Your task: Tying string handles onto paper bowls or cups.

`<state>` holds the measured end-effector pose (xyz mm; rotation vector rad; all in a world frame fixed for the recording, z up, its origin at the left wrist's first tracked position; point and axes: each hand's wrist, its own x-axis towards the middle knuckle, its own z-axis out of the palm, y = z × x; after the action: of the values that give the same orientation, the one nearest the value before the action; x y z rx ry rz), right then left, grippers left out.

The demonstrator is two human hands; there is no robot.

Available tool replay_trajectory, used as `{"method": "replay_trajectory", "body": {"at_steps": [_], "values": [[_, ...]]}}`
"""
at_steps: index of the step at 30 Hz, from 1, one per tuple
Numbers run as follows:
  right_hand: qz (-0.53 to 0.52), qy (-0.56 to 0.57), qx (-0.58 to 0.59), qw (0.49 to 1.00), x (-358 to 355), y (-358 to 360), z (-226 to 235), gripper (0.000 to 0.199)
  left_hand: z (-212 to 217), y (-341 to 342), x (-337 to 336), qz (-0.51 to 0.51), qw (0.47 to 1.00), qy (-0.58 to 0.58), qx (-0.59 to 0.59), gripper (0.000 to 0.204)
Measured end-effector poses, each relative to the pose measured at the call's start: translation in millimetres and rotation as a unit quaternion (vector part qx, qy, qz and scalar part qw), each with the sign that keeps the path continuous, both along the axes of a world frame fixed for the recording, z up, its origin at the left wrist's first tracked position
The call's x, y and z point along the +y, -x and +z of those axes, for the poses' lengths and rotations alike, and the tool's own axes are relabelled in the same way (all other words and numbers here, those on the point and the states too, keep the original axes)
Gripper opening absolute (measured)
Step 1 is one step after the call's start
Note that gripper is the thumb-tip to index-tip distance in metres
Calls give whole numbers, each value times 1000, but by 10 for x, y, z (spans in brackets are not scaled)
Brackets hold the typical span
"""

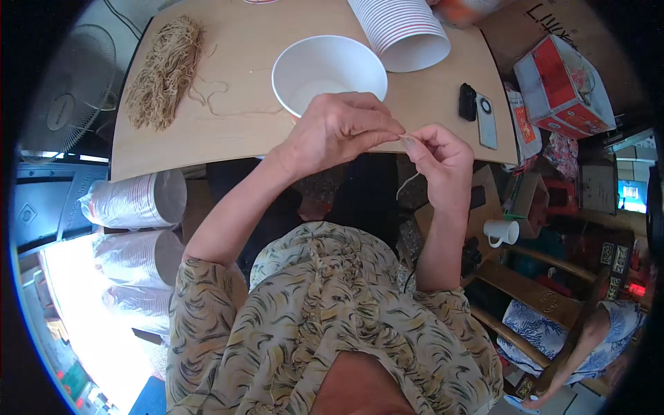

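Observation:
My left hand (pixel 335 131) is closed in a pinch just over the near rim of a white paper bucket (pixel 290 59). Against its fingertips, my right hand (pixel 446 159) pinches as well. A thin beige string (pixel 409 184) hangs in a curve below my right hand, and its upper part runs between the fingers of both hands. At the table's far left lies a bundle of tan strings (pixel 166 72). One loose strand (pixel 238 113) trails from near the bundle toward the bucket. What is inside my curled fingers is mostly hidden.
Nested paper buckets (pixel 408 31) lie on the table (pixel 228 135) at the back. A phone (pixel 487 124) and a black case (pixel 467 102) are at its right. Wrapped bucket stacks (pixel 135 200) stand left; a mug (pixel 501 232) and wooden chair (pixel 539 297) are right, beside another person's arm.

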<state>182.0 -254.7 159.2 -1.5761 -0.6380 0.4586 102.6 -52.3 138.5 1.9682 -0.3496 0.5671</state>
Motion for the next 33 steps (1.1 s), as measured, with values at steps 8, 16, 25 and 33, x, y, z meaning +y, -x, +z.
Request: {"method": "replay_trajectory", "body": {"at_steps": [8, 16, 25, 33], "values": [[-28, -98, 12, 995, -198, 75, -36, 6, -98, 86, -75, 158, 970, -155, -99, 21], [6, -283, 65, 957, -403, 133, 52, 8, -182, 133, -142, 259, 940, -212, -73, 24], [-30, -267, 183, 946, -473, 32, -58, 11, 199, 402, 374, 205, 924, -322, 24, 71], [19, -195, 211, 958, -277, 56, -68, 20, 206, 442, 767, 204, 866, -456, -29, 16]]}}
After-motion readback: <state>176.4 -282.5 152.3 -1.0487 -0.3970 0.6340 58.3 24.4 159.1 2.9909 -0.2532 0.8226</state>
